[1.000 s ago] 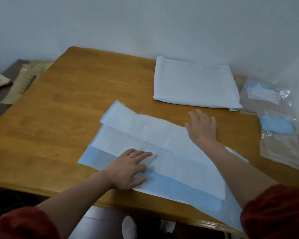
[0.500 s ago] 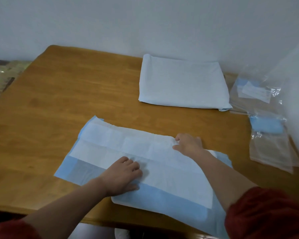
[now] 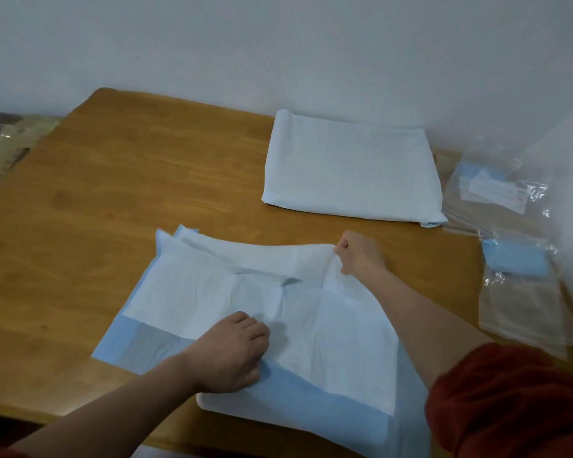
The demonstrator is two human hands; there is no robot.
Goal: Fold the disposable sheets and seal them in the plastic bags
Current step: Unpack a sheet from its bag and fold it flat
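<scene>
the right hand is closed on the far edge of the disposable sheet, thumb and curled fingers pinching that edge and holding it raised off the layer beneath, so the white top sags in a loose fold between the two hands. the left hand sits knuckles-up on the near part of the same sheet with its fingers curled under; i cannot tell whether it pinches the material or only presses it down. the sheet is white with a blue border and lies on the near half of the wooden table, its near edge hanging over the table's front. a red sleeve covers the right upper arm. towards the back lies a folded white sheet, well apart from the hands. clear plastic bags lie along the table's right side, one holding a small folded blue sheet, one further back showing a white label. a pale wall stands behind.
</scene>
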